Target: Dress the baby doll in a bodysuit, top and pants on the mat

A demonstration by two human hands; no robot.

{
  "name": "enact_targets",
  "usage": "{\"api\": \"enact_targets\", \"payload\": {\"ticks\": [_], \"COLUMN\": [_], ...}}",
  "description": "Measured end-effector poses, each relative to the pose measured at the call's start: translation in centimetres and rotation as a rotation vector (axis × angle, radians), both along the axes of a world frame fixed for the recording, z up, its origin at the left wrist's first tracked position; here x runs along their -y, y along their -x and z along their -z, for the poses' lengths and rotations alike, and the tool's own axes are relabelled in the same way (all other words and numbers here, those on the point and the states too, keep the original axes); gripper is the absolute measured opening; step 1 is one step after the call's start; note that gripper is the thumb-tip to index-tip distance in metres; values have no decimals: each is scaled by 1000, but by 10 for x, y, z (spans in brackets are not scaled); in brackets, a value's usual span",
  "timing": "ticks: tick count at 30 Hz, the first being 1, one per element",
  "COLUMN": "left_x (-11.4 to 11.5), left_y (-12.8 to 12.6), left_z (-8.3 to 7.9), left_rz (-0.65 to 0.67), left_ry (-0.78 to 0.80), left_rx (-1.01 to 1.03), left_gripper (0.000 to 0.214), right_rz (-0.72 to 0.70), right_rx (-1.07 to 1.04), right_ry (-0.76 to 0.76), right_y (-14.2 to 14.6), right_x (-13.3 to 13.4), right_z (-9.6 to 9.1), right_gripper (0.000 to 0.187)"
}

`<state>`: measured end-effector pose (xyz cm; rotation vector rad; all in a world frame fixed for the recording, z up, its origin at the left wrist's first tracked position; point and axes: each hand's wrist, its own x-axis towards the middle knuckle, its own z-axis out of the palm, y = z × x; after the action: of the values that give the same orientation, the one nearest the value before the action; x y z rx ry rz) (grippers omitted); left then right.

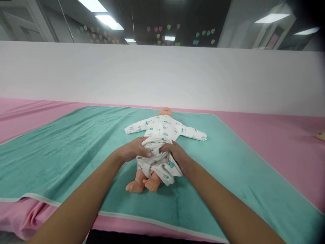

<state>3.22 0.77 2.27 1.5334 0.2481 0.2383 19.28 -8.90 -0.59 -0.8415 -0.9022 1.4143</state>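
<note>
A baby doll (165, 111) lies on its back, head at the far end and bare feet toward me. It wears a white baby top (164, 126) with a teal print, its sleeves spread out to both sides. Bunched around the doll's hips and upper legs are matching printed baby pants (162, 166). My left hand (133, 149) grips the bunched cloth at the left side of the waist, thumb on top. On the right side, my right hand (176, 154) pinches the same cloth. Both hands' far fingers are partly hidden by the fabric.
Under the doll is a teal towel (83, 152) with white edging, spread over a pink cover (274, 145). A white wall (157, 74) rises behind, with dark glass above it. A small beige object (321, 136) sits at the far right edge.
</note>
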Motion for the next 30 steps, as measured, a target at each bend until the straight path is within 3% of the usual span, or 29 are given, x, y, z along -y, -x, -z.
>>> {"api": "enact_targets", "payload": {"ticks": [6,11,15,17,20,22,23,25,30], "left_x": [10,11,14,18,25,30,32,38,61], "left_y": [-2,-7,-16,-20,-24,-24,-23,-18,15], "left_z": [-9,-3,7,12,12,7,3,-5,-18], "left_rz": [-68,-264,-589,-695,-652,-626,-641,-695,-654], "left_ry": [-151,-362,-763,-1024,-1410,-1546,-1541,-1380,-677], "left_rx": [-71,-82,-63,-20,-71,-192,-257,-366,-517], "left_gripper": [51,40,47,53,47,33,26,13,6], "right_rz": [46,8,120,181,229,260,282,326,314], "right_rx": [19,209,481,574,649,699,732,819,1158], "right_ry": [-32,-97,-179,-209,-261,-266,-258,-241,-328], "right_y": [-1,5,6,6,8,11,13,17,25], "right_x": [-3,-1,-2,-2,0,1,0,-2,-11], "right_z": [2,-4,-3,-2,-1,-1,0,1,5], "right_gripper": [28,29,46,42,37,32,28,19,19]}}
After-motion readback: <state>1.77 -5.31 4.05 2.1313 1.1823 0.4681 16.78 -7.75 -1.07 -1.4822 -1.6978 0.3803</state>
